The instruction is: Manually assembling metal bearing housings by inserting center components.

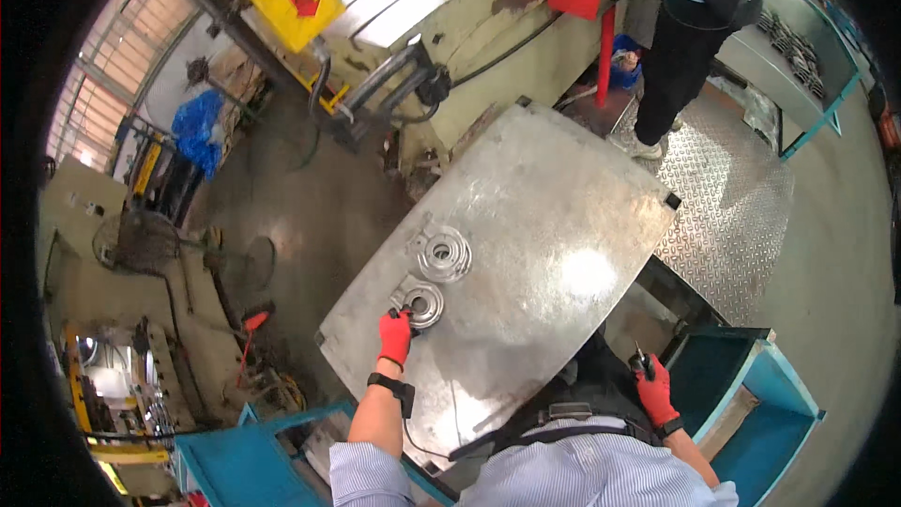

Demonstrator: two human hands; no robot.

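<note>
Nearer ringed metal part [431, 306] against the left hand [396, 335], ahead-right

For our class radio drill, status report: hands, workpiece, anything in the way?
Left hand at nearer ring-shaped metal part; right hand gripping pointed tool. Part lies on metal tabletop. Second ring-shaped part close beside; no obstruction visible.
</note>
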